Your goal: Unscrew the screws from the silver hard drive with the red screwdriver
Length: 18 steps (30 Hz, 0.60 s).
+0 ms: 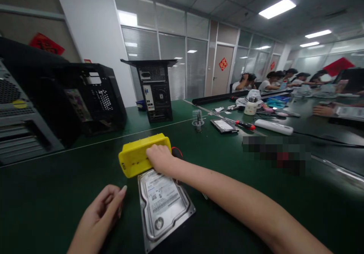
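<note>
My right hand [159, 157] reaches into a yellow plastic bin [127, 159] tipped on its side, its open face toward me. Its fingers are bent down inside, and their tips are hidden, so what they pinch does not show. Just in front of the bin lies a silver hard drive [163, 197], label up, partly under my right wrist. My left hand [104, 212] rests left of the drive, apart from it, with fingers curled and thumb laid alongside; nothing shows in it. Behind my right wrist, a black and red tool handle [177, 153] is partly covered.
Black computer cases [156, 94] stand at the back and left. Toward the right lie a second hard drive [224, 125], a red and black screwdriver [245, 125], a clear plastic cup [198, 119], a white power strip [273, 127] and a bottle [250, 106]. Other people sit farther back.
</note>
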### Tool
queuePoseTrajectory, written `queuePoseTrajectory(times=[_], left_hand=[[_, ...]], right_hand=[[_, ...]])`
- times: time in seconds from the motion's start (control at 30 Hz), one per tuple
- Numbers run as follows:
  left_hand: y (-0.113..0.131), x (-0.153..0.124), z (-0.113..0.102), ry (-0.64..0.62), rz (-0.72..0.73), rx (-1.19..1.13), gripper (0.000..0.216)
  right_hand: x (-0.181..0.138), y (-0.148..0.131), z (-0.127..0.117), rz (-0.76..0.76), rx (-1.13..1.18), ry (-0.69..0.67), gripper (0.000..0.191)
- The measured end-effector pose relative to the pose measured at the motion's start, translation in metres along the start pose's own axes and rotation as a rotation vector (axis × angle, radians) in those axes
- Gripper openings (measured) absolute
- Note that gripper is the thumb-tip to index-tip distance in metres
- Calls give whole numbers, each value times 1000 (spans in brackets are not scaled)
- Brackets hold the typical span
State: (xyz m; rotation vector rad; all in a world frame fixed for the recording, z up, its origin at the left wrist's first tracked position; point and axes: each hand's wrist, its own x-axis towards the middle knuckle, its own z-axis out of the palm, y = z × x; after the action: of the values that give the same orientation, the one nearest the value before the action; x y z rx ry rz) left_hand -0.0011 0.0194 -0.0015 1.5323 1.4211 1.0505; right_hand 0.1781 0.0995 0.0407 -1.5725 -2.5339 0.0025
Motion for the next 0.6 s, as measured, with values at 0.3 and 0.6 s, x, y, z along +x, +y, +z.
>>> queuePoseTrajectory(times=[0.3,0.6], left_hand=[[-1,10,-5,-50,70,30,43],[2,-11,-13,-263,162,262,27]], right_hand=[[-33,11,-26,-157,237,-74,29],[-96,5,-37,-496,553,-219,13]])
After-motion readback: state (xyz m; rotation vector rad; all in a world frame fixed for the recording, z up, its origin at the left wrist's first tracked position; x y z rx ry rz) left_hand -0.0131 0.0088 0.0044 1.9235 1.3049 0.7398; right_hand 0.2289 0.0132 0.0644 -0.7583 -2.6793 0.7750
